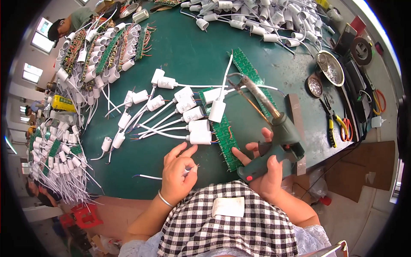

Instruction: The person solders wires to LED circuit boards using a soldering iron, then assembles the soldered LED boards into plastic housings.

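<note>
My right hand is wrapped round the grip of a dark green soldering gun, its metal tip pointing away and to the left. My left hand is closed in a pinch on a white cable; its far end is hidden in the fingers. Between the hands and slightly beyond lies a green circuit board strip. White cylindrical housings with cables, such as this housing, lie along its left side. One more housing rests across the strip.
A second board strip lies farther off, beside a flat metal bar. Pliers, a small round tin and a metal bowl are at the right. Heaps of housings fill the back and left; a person works there.
</note>
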Demonstrator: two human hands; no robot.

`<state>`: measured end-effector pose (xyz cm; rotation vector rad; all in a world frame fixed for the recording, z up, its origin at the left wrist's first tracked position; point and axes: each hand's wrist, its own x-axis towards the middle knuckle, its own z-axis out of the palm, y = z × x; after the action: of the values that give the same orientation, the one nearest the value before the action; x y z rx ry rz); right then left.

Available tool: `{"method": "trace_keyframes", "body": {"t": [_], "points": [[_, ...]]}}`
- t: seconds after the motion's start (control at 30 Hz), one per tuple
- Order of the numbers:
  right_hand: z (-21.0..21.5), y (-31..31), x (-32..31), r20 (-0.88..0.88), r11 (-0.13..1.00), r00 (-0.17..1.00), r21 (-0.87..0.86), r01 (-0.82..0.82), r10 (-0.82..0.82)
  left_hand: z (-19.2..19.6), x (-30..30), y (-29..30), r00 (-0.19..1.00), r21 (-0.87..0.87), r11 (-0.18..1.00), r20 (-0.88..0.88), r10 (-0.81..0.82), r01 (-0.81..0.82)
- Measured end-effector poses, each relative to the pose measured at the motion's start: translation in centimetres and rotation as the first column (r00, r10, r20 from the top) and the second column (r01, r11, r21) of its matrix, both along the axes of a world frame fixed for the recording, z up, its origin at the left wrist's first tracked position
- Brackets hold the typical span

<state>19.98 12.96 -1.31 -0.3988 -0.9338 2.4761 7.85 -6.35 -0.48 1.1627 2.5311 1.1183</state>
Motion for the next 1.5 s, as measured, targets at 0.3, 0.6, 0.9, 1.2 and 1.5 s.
{"method": "trace_keyframes", "body": {"t": [0.3, 0.6, 0.9, 1.2, 1.5], "points": [[0.3, 0.6, 1.5, 0.081, 0.980, 0.980, -0.072, 0.186, -0.180, -0.5, -1.8, 5.3, 0.955, -0.044, 0.997, -0.288, -0.076, 0.066], [1.1, 1.3, 8.2, 0.272, 0.936, 0.941, 0.337, 0.105, -0.203, -0.9, -0.8, 6.3, 0.920, -0.026, 0.999, -0.392, 0.011, -0.023], [0.9, 3.1, 12.2, 0.534, 0.755, 0.845, 0.540, -0.373, 0.035, -1.1, -0.9, 6.0, 0.905, -0.043, 0.998, -0.424, 0.024, -0.047], [0.2, 2.2, 11.7, 0.529, 0.645, 0.847, 0.667, -0.373, -0.058, -1.2, -0.8, 6.2, 0.902, -0.035, 0.998, -0.431, 0.037, -0.057], [-1.0, 2.1, 12.5, 0.564, 0.580, 0.821, 0.700, -0.417, -0.091, -1.1, -0.9, 6.3, 0.916, -0.048, 0.998, -0.400, 0.029, -0.052]]}}
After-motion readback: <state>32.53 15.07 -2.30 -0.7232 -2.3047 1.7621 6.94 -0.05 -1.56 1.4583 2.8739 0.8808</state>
